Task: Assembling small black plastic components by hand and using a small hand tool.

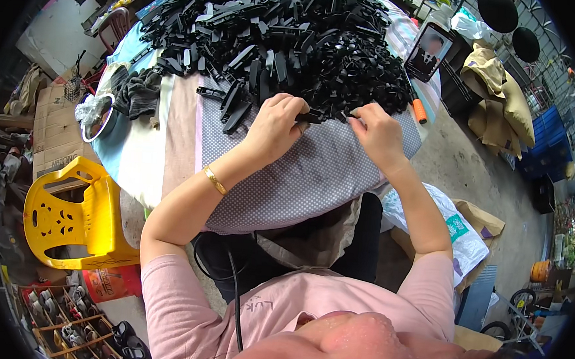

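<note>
My left hand (276,127) is closed, thumb and fingers pinching a black plastic piece (313,117) at the near edge of a heap. A little to the right, my right hand (377,133) is also closed in a pinch, thumb against forefinger. Whatever sits between those fingertips is too small to make out. Beyond both hands spreads a big pile of long black plastic parts (264,30), with smaller black parts (366,72) heaped at its right side. Several long parts (237,116) lie loose left of my left hand.
A patterned cloth (267,185) covers the round table. A phone (429,53) stands upright at right, near an orange-handled tool (419,111). Dark grey gloves (138,91) and a white-rimmed container (96,131) are at left. A yellow chair (98,214) stands beside the table.
</note>
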Motion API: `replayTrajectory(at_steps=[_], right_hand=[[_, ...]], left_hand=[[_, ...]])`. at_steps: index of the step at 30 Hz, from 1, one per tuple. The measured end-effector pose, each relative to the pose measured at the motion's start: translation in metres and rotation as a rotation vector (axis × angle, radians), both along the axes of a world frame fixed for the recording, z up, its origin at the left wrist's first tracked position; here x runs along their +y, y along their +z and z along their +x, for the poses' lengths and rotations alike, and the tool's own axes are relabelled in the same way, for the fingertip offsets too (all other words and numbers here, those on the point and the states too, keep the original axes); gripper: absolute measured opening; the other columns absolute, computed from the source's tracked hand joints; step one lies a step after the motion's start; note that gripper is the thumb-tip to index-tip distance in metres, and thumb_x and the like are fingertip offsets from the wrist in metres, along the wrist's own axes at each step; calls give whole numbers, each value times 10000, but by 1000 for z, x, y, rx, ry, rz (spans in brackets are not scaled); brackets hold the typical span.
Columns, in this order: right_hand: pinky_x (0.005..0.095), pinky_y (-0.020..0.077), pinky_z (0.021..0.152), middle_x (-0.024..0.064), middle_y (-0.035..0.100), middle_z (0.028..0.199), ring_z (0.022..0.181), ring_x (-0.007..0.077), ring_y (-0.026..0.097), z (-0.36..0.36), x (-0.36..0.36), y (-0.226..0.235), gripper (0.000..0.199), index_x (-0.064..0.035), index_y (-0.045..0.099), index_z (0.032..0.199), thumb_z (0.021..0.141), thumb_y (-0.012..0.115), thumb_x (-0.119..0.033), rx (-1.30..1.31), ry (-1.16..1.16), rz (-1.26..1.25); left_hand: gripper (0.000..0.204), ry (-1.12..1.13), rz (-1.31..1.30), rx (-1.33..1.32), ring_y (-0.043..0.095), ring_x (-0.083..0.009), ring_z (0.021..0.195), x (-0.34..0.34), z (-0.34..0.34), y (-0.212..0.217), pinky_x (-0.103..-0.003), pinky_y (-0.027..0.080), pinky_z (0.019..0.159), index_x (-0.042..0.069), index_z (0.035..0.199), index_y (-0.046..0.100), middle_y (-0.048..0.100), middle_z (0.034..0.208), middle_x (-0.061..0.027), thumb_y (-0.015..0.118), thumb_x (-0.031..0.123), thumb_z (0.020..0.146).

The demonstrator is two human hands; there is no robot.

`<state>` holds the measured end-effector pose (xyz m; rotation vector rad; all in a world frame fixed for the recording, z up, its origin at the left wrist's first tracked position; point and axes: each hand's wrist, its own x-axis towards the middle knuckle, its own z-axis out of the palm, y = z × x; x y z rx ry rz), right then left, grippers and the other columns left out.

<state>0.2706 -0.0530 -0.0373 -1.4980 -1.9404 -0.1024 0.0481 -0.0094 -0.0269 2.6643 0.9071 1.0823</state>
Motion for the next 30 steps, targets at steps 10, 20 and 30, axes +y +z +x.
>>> replayTrajectory(at_steps=[10,20,30], right_hand=[[220,490,599,86,625,792,678,109,594,-43,-14,27,157,45,632,911,757,653,23,541,359,-3],[233,481,564,99,618,757,637,160,602,-67,-12,31,117,33,627,863,748,650,26,492,350,208],[306,497,541,125,619,775,635,254,611,-66,-7,35,125,6,597,809,710,673,3,99,279,468]], left_hand=[[552,-120,-915,-325,555,-92,782,-4,-9,17,-226,493,692,18,1203,425,564,903,-45,703,13,727],[433,-623,-1289,-989,580,-149,910,3,-17,2,-295,484,829,7,1219,479,586,1052,-85,628,141,835],[376,-582,-1325,-952,569,-123,896,-7,-8,-3,-262,483,787,-13,1203,492,588,1020,-60,578,149,875]])
